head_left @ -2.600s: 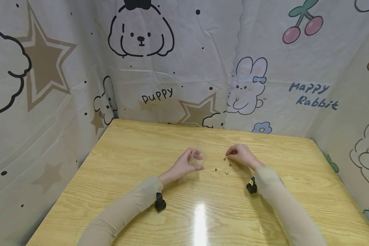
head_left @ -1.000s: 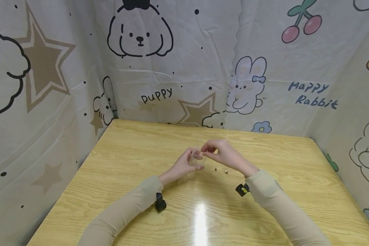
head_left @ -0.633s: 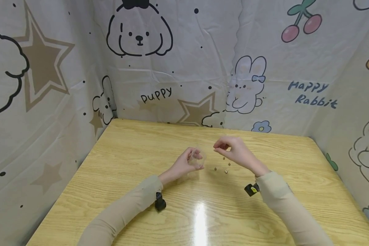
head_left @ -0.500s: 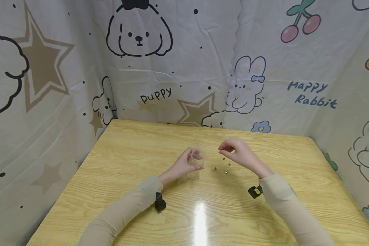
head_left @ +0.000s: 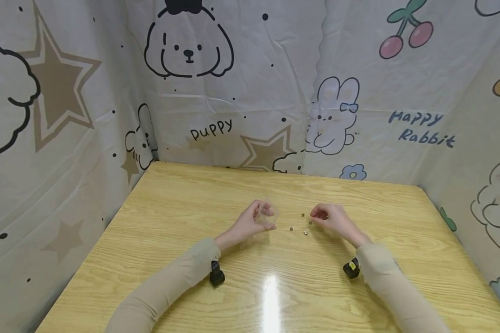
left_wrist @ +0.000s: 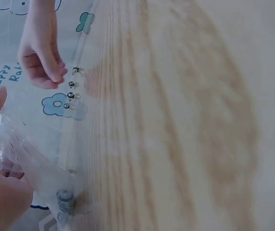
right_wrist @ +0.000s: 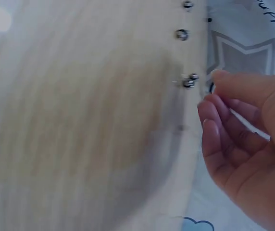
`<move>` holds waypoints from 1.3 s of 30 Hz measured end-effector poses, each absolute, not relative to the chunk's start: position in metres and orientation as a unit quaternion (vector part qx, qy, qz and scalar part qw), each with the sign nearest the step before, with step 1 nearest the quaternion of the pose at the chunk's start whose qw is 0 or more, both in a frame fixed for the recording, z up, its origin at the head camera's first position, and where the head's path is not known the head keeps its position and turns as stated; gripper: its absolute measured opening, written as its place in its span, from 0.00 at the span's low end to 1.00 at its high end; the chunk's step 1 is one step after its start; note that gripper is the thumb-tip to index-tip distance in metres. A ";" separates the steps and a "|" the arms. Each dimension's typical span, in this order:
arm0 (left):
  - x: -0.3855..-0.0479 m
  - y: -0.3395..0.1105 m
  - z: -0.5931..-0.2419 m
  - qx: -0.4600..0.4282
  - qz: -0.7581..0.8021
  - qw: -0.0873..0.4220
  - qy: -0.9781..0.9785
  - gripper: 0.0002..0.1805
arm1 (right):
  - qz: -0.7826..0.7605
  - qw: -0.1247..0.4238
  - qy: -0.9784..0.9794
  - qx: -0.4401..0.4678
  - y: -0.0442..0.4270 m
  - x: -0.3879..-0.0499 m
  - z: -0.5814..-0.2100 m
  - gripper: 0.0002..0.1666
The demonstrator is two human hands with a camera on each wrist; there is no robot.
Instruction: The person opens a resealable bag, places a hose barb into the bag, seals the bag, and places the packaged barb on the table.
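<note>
My left hand [head_left: 247, 222] holds a clear, crinkled plastic bag [left_wrist: 29, 159] by its sides, mouth spread. Through the plastic in the left wrist view, a few small metal pieces [left_wrist: 65, 201] show at the bottom. My right hand [head_left: 335, 220] is just above the table, right of several small shiny metal balls [head_left: 305, 233]. In the right wrist view its thumb and fingers are loosely bent with nothing seen between them, close to two balls [right_wrist: 189, 83] that overlap in that view.
A wood-grain table [head_left: 183, 199] lies under both hands. A printed cloth curtain [head_left: 241, 83] closes off its back and sides. Light glares on the near part of the tabletop. Each wrist carries a small black camera [head_left: 217, 274].
My right hand was at the bag's mouth a second ago. It has since drawn back to the right and lowered toward the balls. The left hand and bag have stayed put.
</note>
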State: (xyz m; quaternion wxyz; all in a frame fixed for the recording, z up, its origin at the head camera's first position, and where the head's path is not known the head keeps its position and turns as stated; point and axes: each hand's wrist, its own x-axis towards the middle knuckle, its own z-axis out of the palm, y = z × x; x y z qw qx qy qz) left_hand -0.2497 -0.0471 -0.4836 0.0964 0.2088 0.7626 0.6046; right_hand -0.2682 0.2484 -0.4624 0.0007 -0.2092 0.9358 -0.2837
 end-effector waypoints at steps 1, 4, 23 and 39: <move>-0.250 -0.047 -0.484 0.210 0.604 0.096 0.763 0.31 | -0.278 0.003 0.939 -0.202 0.249 -0.268 -0.465 0.04; -0.249 -0.047 -0.484 0.210 0.602 0.095 0.764 0.31 | -0.267 0.010 0.945 -0.188 0.248 -0.267 -0.468 0.05; -0.251 -0.047 -0.486 0.215 0.596 0.097 0.767 0.30 | -0.235 0.011 0.953 -0.193 0.242 -0.269 -0.471 0.03; -0.249 -0.047 -0.482 0.209 0.593 0.091 0.773 0.29 | -0.303 -0.034 0.924 -0.229 0.217 -0.264 -0.435 0.03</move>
